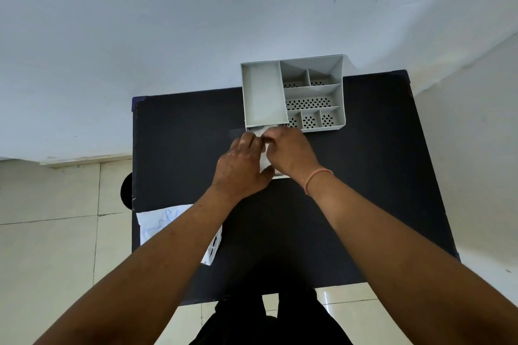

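A grey plastic organiser [263,92] with several compartments stands at the far edge of a black table [182,148]. A white drawer [265,159] sticks out of its front, mostly hidden under my hands. My left hand [241,165] lies over the drawer's left side with its fingers curled at the drawer's far end. My right hand [288,151] covers the right side, fingertips bent and pinching something white at the drawer's mouth. What they pinch is hidden. An orange band circles my right wrist.
A white plastic bag [157,224] with blue print lies at the table's near left, partly under my left forearm. The organiser's right compartments [311,103] have perforated floors. A pale wall rises behind the table. Tiled floor lies to the left, with a dark round object [126,190] at the table's left edge.
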Tool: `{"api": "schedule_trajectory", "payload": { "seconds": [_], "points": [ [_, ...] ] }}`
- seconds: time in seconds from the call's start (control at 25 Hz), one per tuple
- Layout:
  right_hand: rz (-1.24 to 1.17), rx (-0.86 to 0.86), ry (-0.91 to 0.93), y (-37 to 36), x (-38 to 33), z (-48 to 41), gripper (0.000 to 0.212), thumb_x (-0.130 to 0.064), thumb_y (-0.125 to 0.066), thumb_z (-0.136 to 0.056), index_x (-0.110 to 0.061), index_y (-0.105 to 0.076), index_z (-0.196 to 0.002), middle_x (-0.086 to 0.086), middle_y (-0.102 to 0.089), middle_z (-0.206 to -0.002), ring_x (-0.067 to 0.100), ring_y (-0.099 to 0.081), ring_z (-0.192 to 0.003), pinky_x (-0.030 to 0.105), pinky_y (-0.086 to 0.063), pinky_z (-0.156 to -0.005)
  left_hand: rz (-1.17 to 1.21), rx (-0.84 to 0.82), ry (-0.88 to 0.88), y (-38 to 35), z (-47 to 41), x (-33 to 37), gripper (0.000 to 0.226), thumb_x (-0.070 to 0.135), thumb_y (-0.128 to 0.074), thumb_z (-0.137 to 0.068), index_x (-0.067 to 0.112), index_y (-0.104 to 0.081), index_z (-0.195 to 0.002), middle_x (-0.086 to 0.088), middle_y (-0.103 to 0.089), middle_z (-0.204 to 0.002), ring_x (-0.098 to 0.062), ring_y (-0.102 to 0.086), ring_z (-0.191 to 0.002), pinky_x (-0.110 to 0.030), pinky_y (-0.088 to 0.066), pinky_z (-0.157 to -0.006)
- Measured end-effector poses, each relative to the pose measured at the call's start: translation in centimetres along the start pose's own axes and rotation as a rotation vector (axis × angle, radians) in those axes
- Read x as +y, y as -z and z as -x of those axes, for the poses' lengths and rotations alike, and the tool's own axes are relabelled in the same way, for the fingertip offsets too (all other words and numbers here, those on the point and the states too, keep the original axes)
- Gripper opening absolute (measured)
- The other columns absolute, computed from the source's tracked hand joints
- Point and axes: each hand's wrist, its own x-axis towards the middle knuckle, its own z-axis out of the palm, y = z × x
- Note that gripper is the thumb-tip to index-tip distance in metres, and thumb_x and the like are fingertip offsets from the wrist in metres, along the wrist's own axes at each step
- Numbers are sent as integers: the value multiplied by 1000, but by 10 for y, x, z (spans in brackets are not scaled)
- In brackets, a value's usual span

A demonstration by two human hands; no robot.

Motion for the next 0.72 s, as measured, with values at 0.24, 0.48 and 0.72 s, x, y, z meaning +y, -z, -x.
{"api": "schedule_trajectory", "payload": {
  "seconds": [0.24,0.48,0.72],
  "points": [
    [375,-201,79,-23,19,9,85,-31,-71,-88,-16,-30,-161,8,-32,-168,28,-25,-158,60,-24,-124,-126,-327,53,-2,-32,-2,97,60,-68,-87,23,-27,-166,-2,-30,-171,-36,-56,-137,-54,-57,-101],
    [487,-350,29,-32,23,-11,98,-36,-64,-93,-19,-3,-167,4,-6,-176,24,-1,-162,74,-7,-122,-222,-360,83,-6,-35,2,99,55,-65,-91,21,-16,-170,-2,-18,-177,-36,-58,-135,-53,-57,-100],
    [339,-386,-11,-16,5,-19,95,-38,-73,-88,-18,-20,-164,10,-35,-161,32,-33,-152,76,-19,-118,-212,-157,72,-3,-17,4,94,49,-69,-93,20,-19,-168,-8,-44,-166,-33,-68,-125,-48,-61,-90]
  ]
}}
